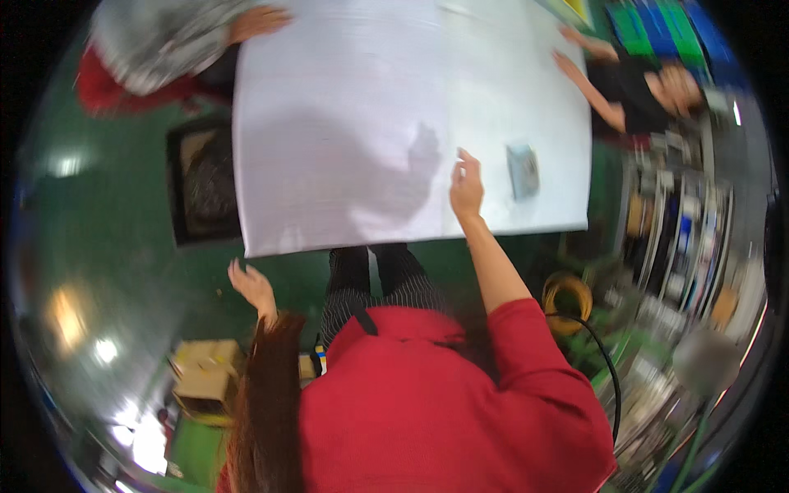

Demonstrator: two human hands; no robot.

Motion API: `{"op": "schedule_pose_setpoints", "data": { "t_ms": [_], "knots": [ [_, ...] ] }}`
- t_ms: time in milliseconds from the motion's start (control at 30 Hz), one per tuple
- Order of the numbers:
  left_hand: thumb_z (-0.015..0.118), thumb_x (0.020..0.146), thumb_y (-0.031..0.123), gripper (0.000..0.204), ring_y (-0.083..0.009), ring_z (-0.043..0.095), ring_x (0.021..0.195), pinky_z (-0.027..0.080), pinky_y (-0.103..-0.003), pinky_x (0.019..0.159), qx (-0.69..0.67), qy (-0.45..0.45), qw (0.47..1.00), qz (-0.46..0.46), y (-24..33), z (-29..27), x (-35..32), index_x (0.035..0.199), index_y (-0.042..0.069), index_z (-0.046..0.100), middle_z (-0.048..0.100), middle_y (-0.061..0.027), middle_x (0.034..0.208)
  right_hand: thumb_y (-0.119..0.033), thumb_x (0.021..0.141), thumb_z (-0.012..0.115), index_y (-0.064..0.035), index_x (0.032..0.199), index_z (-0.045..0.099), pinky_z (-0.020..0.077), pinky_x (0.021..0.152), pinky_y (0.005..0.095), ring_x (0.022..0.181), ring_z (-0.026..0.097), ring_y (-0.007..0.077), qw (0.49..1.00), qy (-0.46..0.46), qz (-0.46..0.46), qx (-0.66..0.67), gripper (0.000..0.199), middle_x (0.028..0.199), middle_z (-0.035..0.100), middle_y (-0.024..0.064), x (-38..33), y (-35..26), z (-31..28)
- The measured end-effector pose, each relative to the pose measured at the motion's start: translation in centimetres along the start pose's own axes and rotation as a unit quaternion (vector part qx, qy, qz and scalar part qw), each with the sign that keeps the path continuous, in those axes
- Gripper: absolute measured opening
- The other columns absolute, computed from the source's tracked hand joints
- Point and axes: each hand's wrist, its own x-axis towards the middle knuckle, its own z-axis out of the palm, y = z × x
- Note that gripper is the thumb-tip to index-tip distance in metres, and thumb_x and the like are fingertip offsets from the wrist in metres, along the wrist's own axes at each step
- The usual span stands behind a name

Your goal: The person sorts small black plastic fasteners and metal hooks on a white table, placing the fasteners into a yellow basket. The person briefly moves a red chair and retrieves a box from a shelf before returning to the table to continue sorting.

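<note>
A wide white sheet-like surface [345, 74] with a faint lengthwise line spreads out in front of me. My right hand [467, 191] hovers over or rests on its near part, right of the middle; the fingers are loosely extended and nothing shows in them. To the right of that hand lies a small light-blue pack [523, 172], blurred, its kind unclear. My left hand [253, 291] is off the surface, just below its near left corner, with fingers apart and holding nothing.
Across the surface, one person's hand [261, 21] rests at the far left edge; another person's hands [575, 70] are at the right edge. A black-rimmed bin [174, 189] stands left. Cardboard boxes [205, 374] sit lower left, crowded shelving [678, 238] at right, beside a yellow coil [567, 300].
</note>
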Motion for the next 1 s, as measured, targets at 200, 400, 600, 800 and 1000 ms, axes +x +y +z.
{"op": "schedule_pose_setpoints", "data": {
  "t_ms": [200,400,600,800,1000],
  "knots": [
    [0.057,0.079,0.011,0.043,-0.0343,0.048,0.113,0.035,-0.044,0.097,0.122,0.021,0.988,0.097,-5.9,-2.7,0.3,0.12,0.005,0.05,0.052,-0.0164,0.119,-0.013,0.086,0.049,-0.0133,0.115,0.053,0.047,0.081,0.0381,0.096,0.057,0.0283,0.977,-0.056,0.208,0.003,0.029,0.111,0.055,0.0091,-12.9,5.3,-2.2],
    [0.053,0.078,0.007,0.042,-0.0383,0.049,0.11,0.038,-0.045,0.095,0.07,0.013,0.945,0.319,2.4,-1.8,9.8,0.118,-0.005,0.049,0.052,-0.0235,0.118,-0.027,0.086,0.049,-0.0134,0.11,0.061,0.0452,0.087,0.0416,0.103,0.057,0.0314,0.868,-0.288,0.401,0.046,0.03,0.109,0.062,0.0126,-26.5,14.6,-3.6],
    [0.045,0.093,0.02,0.033,-0.0206,0.056,0.105,0.045,-0.032,0.081,-0.142,-0.342,0.923,0.102,14.4,-1.5,12.1,0.122,0.004,0.05,0.056,-0.0099,0.12,-0.027,0.085,0.052,-0.0175,0.108,0.063,0.0454,0.088,0.0413,0.103,0.058,0.0306,0.825,-0.214,0.515,0.092,0.027,0.109,0.063,0.0102,-38.0,15.1,-4.2],
    [0.051,0.093,0.018,0.025,-0.0146,0.058,0.089,0.045,-0.028,0.08,0.071,-0.48,0.826,0.287,15.0,-1.9,-4.3,0.112,0.004,0.06,0.064,-0.008,0.099,-0.025,0.085,0.052,-0.0156,0.106,0.064,0.0457,0.087,0.0397,0.102,0.058,0.0294,0.791,-0.197,0.567,0.119,0.026,0.107,0.064,0.0109,-48.9,17.6,-4.9],
    [0.054,0.089,0.024,0.028,-0.0188,0.063,0.092,0.047,-0.031,0.081,0.188,-0.585,0.74,0.273,6.4,-3.1,-8.8,0.109,0.005,0.062,0.067,-0.0117,0.099,-0.022,0.085,0.051,-0.0121,0.105,0.064,0.046,0.086,0.0375,0.101,0.059,0.0293,0.789,-0.115,0.571,0.198,0.026,0.106,0.064,0.0115,-51.5,17.1,-4.7]
  ]
}}
